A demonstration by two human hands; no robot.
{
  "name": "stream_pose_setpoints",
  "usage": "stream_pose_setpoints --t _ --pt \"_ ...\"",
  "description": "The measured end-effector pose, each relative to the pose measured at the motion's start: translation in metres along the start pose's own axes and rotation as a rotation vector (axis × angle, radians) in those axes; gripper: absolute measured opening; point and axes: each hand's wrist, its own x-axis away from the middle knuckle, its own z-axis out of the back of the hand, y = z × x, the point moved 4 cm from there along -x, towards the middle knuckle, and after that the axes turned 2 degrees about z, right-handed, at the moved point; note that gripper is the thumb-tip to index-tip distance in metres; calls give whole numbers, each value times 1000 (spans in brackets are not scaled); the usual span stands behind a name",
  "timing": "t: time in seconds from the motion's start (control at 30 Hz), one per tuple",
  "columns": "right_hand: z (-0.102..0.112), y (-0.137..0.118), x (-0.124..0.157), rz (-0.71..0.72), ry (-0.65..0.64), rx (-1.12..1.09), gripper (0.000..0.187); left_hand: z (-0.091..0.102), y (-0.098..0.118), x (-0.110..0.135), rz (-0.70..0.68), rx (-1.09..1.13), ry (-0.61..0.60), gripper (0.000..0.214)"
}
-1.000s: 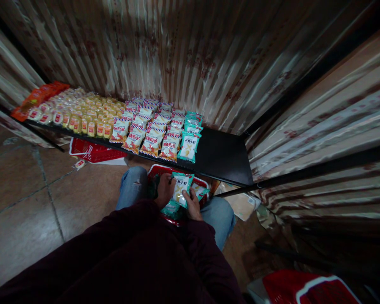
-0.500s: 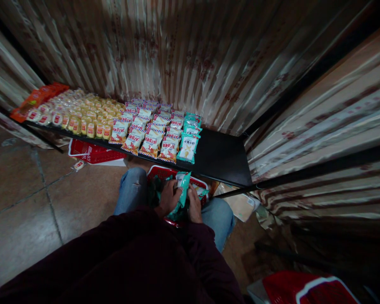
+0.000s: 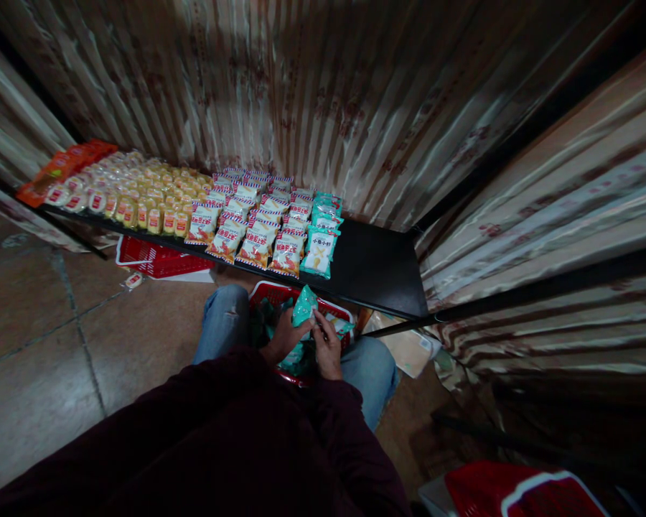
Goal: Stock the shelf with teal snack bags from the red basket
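Note:
I sit with a red basket (image 3: pixel 273 291) on my lap, holding several teal snack packets. My left hand (image 3: pixel 284 337) and my right hand (image 3: pixel 327 348) are both closed on one teal snack packet (image 3: pixel 304 306), held upright over the basket with its back toward me. Just beyond my knees runs a black shelf (image 3: pixel 377 269). On it lie rows of teal packets (image 3: pixel 320 250), red-and-white packets (image 3: pixel 255 248), yellow packets (image 3: pixel 151 197) and orange packets (image 3: pixel 59 169).
The right part of the shelf is bare black board. A second red basket (image 3: pixel 158 258) lies on the tiled floor under the shelf. Another red basket (image 3: pixel 517 492) is at the lower right. Striped curtains hang behind and to the right.
The teal packet in my hands has turned from face-up to upright with its back showing. My hands stayed over the lap basket.

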Motion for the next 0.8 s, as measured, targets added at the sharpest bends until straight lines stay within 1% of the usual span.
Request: stream_pose_setpoints --t 0.1,0.2,0.27,0.4,0.47,0.6,0.7,0.8 --pt "-1 -3 1 57 7 60 39 3 -8 -4 49 22 13 36" --pt "0 -6 1 104 19 87 36 6 -11 -2 111 88 18 41" --pt "0 -7 0 126 28 98 33 8 -8 1 153 178 19 45" --pt "1 -6 -1 142 53 121 29 7 -1 9 202 413 -39 56" --pt "2 -6 -1 150 60 137 28 5 -1 10 230 511 -76 60" --pt "2 -9 0 164 66 163 29 3 -6 10 284 663 -111 63" --pt "2 -15 0 199 53 220 29 1 -6 11 309 727 -125 65" --pt "2 -23 0 218 45 322 30 2 -3 12 312 718 -111 65"
